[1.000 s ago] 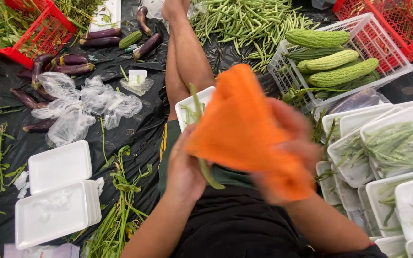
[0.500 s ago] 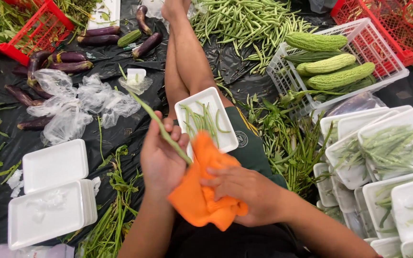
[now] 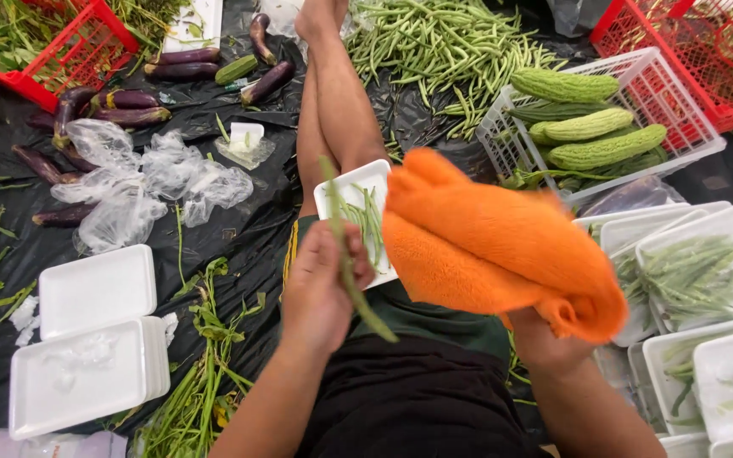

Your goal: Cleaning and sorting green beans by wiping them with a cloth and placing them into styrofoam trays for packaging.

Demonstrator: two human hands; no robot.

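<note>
My left hand (image 3: 320, 288) grips a long green bean (image 3: 345, 254) that slants up over a white foam tray (image 3: 351, 185) resting on my thigh. The tray holds several green beans. My right hand (image 3: 545, 339) holds up an orange cloth (image 3: 494, 242), which is spread wide, hides most of the hand and covers the tray's right side. My bare leg (image 3: 332, 93) stretches out ahead over black plastic sheeting.
A pile of green beans (image 3: 443, 42) lies ahead. A white basket (image 3: 515, 140) holds bitter gourds. Red crates (image 3: 86, 51) stand at both far corners. Eggplants (image 3: 184, 58) and crumpled clear bags (image 3: 142, 178) lie left. Empty foam trays (image 3: 95, 293) sit near left, and bean-filled trays (image 3: 697, 271) sit right.
The orange cloth has been lifted from my lap and spread out to the right. My left hand has swung the bean upright over the tray.
</note>
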